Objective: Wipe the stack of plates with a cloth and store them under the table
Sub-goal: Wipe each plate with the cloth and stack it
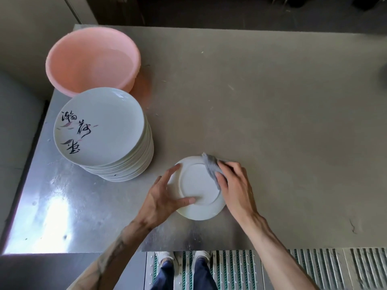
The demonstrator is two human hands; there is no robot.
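You are wiping one upturned plate (196, 189) just right of the stack of plates (104, 132). Your left hand (165, 197) is gripping its rim, fingers spread; your right hand (234, 185) is pinching the cloth (211, 166) against it. The tall stack is awaiting wiping; judging by this, storage is not yet starting.

You face a metal table (282, 114), glare on its near left corner. Ribbed floor grating (314, 266) lies below its near edge, a pale wall (31, 24) past its far left.

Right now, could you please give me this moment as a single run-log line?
step: wiping underside | left hand: grips upturned plate | right hand: presses grey cloth on it | stack: untouched, beside pink basin
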